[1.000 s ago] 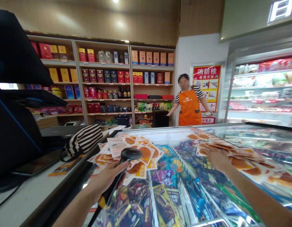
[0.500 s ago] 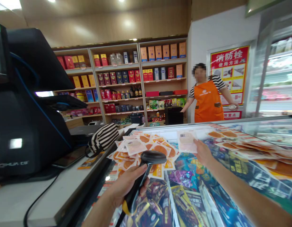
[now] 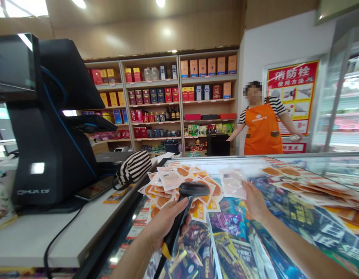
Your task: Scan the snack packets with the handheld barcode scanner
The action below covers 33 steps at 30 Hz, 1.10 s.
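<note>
My left hand [image 3: 169,223] is wrapped round the handle of a black and yellow barcode scanner [image 3: 193,189], its head tilted toward the right. A pale flat packet [image 3: 233,183] is pinched at its right edge by my right hand [image 3: 256,201]; its printing is too blurred to read. The scanner's head and the packet are apart, with a small gap between them. Beneath and behind the scanner lies a loose pile of white and orange flat packets [image 3: 167,180] on the glass freezer top [image 3: 193,159]. Colourful wrapped goods [image 3: 225,223] show through the glass below both hands.
On the left counter [image 3: 63,236] stand a black checkout terminal [image 3: 51,155], a phone [image 3: 95,188] and a striped pouch [image 3: 135,168]. More orange packets [image 3: 321,193] lie on the right. Behind the freezer a person in an orange apron [image 3: 262,130] stands beside stocked shelves [image 3: 179,101].
The view has swung slightly left, so the surroundings sit further right. Both hands keep their hold on the scanner and the packet, whose face has tilted a little.
</note>
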{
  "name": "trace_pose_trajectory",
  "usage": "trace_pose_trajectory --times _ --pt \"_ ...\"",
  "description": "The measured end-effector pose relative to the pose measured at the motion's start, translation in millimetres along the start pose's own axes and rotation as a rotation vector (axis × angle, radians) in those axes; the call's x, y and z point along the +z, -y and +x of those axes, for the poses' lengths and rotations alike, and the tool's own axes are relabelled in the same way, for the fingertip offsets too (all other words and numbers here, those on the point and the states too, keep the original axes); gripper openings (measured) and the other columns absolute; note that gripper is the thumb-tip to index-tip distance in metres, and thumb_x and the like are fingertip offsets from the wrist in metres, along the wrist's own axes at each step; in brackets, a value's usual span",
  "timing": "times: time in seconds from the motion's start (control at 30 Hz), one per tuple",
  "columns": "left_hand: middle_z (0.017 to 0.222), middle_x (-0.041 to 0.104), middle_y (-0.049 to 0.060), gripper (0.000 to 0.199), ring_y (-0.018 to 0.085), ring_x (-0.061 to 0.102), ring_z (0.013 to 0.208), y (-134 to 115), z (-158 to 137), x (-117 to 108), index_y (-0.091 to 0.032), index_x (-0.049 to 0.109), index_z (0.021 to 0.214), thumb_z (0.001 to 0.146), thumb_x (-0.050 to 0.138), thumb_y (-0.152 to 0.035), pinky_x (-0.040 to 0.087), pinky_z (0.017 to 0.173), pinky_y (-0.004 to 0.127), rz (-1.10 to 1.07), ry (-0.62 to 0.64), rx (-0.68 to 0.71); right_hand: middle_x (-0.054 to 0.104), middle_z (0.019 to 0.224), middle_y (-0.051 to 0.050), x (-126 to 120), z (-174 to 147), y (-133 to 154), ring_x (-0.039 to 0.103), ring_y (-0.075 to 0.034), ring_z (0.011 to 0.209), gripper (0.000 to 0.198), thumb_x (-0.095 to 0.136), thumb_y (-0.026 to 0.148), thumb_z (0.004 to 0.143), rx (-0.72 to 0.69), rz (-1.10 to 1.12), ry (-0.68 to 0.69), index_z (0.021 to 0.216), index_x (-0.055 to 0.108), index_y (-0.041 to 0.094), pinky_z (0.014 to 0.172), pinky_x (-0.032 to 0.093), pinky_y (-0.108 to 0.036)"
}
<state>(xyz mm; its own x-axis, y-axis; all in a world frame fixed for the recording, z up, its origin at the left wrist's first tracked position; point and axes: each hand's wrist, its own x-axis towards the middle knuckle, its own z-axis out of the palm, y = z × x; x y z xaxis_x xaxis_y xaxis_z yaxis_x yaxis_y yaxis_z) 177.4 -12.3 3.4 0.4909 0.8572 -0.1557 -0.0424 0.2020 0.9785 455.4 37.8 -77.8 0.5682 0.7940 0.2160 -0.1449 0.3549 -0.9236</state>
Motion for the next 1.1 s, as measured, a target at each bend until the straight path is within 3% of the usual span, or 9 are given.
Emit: trace_pose_trajectory --times 0.4,0.77,1.1 --pt "0.051 0.046 -0.004 0.035 0.004 0.039 0.038 0.9 2.5 4.9 -0.017 0.043 0.069 0.064 0.047 -0.052 0.025 0.038 0.017 -0.062 -0.016 0.010 0.062 0.063 0.004 1.4 -6.3 2.0 0.059 -0.016 0.065 0.032 0.049 0.040 0.063 -0.059 -0.052 -0.046 0.086 0.052 0.018 0.056 0.046 -0.025" --pt "0.053 0.046 -0.004 0.033 0.005 0.040 0.038 2.7 1.5 4.5 -0.018 0.039 0.071 0.066 0.047 -0.050 0.027 0.039 0.018 -0.075 0.116 0.012 0.062 0.067 0.002 -0.1 -5.5 0.2 0.058 -0.015 0.062 0.030 0.049 0.040 0.065 -0.031 -0.033 -0.029 0.086 0.052 0.020 0.055 0.045 -0.024" --pt "0.056 0.048 -0.003 0.034 0.004 0.041 0.041 -3.5 0.2 -2.0 -0.015 0.046 0.068 0.067 0.047 -0.049 0.029 0.042 0.018 -0.135 0.161 0.007 0.063 0.073 0.001 0.8 -7.1 -1.0 0.057 -0.016 0.069 0.038 0.046 0.045 0.065 -0.111 -0.150 -0.053 0.090 0.054 0.017 0.062 0.045 -0.026"
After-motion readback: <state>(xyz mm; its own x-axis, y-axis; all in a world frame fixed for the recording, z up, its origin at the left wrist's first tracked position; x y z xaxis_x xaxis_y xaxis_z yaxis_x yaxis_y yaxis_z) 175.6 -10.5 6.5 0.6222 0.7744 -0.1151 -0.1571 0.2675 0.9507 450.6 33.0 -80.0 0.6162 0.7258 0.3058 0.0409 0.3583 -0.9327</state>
